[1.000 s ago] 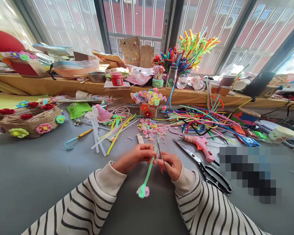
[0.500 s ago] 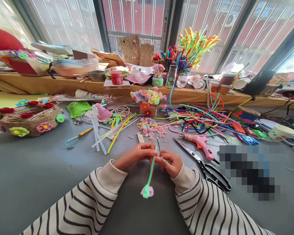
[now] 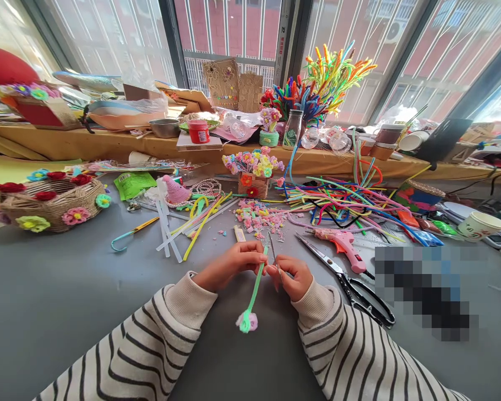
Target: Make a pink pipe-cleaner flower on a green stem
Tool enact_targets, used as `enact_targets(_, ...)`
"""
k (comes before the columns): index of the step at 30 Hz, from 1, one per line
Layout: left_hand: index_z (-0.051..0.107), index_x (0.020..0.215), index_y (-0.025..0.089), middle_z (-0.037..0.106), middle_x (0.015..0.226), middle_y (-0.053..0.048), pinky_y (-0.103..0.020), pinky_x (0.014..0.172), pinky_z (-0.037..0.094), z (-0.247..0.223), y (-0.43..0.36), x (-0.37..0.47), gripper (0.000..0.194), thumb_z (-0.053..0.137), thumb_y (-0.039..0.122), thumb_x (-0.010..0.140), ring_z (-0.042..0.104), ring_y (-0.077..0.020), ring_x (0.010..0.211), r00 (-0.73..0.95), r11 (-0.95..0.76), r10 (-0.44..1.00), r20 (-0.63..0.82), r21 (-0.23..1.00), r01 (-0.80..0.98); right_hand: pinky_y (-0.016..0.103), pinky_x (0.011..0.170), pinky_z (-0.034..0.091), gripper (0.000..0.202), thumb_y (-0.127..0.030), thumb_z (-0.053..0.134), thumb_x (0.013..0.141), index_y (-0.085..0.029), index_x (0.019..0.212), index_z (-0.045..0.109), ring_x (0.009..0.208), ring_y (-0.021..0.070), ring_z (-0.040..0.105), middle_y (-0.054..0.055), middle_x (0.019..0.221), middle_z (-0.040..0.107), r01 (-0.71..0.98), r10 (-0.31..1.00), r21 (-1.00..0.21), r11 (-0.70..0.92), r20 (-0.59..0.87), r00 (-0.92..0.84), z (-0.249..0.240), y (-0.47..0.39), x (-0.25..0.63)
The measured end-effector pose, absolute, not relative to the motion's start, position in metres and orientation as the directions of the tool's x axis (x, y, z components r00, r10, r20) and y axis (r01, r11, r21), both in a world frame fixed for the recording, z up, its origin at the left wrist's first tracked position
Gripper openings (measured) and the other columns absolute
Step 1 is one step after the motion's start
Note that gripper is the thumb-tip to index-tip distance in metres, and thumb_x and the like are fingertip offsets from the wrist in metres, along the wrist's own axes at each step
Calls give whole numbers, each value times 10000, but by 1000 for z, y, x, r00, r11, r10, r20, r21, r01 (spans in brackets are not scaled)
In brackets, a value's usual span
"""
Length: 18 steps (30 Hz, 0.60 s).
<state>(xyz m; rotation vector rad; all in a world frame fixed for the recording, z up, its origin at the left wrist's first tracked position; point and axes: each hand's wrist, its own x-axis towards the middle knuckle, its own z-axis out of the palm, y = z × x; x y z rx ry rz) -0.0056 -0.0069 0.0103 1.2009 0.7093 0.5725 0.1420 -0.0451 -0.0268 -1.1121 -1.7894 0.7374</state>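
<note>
My left hand pinches a light green fuzzy stem near its upper end. The stem slants down toward me and ends in a small green and lilac flower, which hangs over the grey table. Just right of the stem, my right hand is closed on small scissors, whose thin blades point up and away beside the stem's top. Fingers hide most of the scissor handles. Beyond the hands lies a pile of pink and yellow fuzzy clippings.
Large black-handled scissors and a pink glue gun lie to the right. Behind are a tangle of coloured pipe cleaners and a flower box. At left stand a woven basket, glue sticks and a crochet hook.
The flower end of the stem has swung slightly left and up. My right hand has shifted slightly, with the small scissors still in it; my left hand keeps its pinch.
</note>
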Motion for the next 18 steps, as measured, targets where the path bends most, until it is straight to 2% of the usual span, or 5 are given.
enact_targets(3, 396, 541, 143, 444, 514, 45, -202, 544, 316, 10, -7, -5, 164, 520, 212, 622, 424, -63, 516, 684, 295, 699, -208, 955, -11, 217, 473, 327, 492, -450, 344, 746, -145, 382, 468, 450, 80, 405, 6, 462, 421, 369, 904, -828, 423, 355, -239, -27, -44, 142)
enact_targets(9, 403, 545, 141, 468, 524, 37, -198, 552, 317, 10, -6, -5, 157, 520, 208, 626, 428, -64, 534, 673, 290, 709, -211, 957, -6, 211, 463, 315, 485, -438, 385, 732, -147, 348, 435, 421, 68, 381, -14, 420, 376, 395, 918, -829, 396, 357, -171, -26, -43, 142)
enact_targets(15, 405, 545, 140, 458, 532, 40, -209, 563, 330, 9, -5, -5, 165, 530, 223, 614, 421, -63, 521, 660, 295, 721, -213, 955, -14, 224, 498, 328, 549, -520, 266, 746, -146, 403, 474, 489, 91, 416, 6, 483, 417, 399, 918, -828, 394, 334, -214, -29, -42, 143)
enact_targets(18, 403, 546, 139, 440, 526, 44, -209, 558, 328, 10, -6, -5, 166, 528, 221, 617, 411, -61, 517, 661, 292, 721, -208, 956, -16, 230, 526, 341, 550, -531, 264, 741, -146, 411, 477, 516, 98, 433, 12, 509, 437, 397, 915, -826, 399, 327, -237, -29, -42, 143)
